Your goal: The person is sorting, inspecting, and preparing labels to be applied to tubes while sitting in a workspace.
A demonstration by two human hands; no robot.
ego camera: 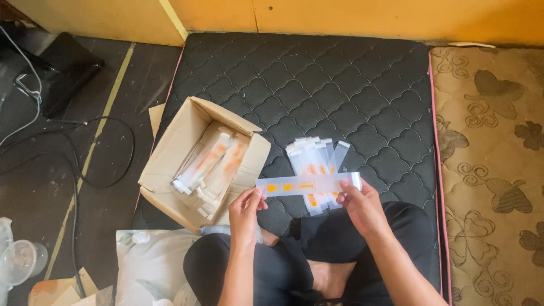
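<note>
Both hands hold one long clear plastic sleeve (306,184) with orange print, stretched level in front of me. My left hand (246,212) pinches its left end. My right hand (359,205) pinches its right end, near the white flap. Just behind the sleeve a fanned pile of similar sleeves (315,158) lies on the black quilted mattress (317,85). To the left stands an open cardboard box (170,164) with several more sleeves inside. My crossed legs in black trousers sit below the hands.
A beige patterned mattress (493,170) adjoins on the right. Black cables (85,170) run over the dark floor at left. A black bag (65,68) lies at top left. Clear plastic cups (20,260) and a white plastic bag (147,260) sit at bottom left. A yellow wall runs along the top.
</note>
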